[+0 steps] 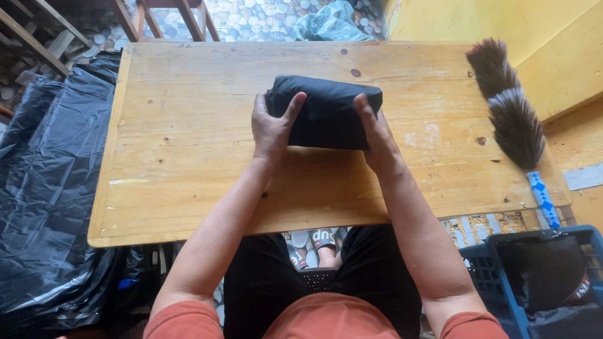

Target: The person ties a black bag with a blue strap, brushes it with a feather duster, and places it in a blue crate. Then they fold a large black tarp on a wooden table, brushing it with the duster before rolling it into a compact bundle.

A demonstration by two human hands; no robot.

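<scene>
A folded black cloth bundle (328,112) lies near the middle of the wooden table (188,157). My left hand (273,129) grips its left end, thumb on top and fingers curled around the side. My right hand (377,135) presses on its right end, with the fingers over the cloth's edge. Both forearms reach in from the near edge of the table.
A brown feather duster (510,110) with a blue and white handle lies along the table's right edge. Black plastic sheeting (44,188) hangs to the left. A blue plastic crate (540,276) with dark items stands at the lower right. Wooden chair legs (169,16) show beyond the table.
</scene>
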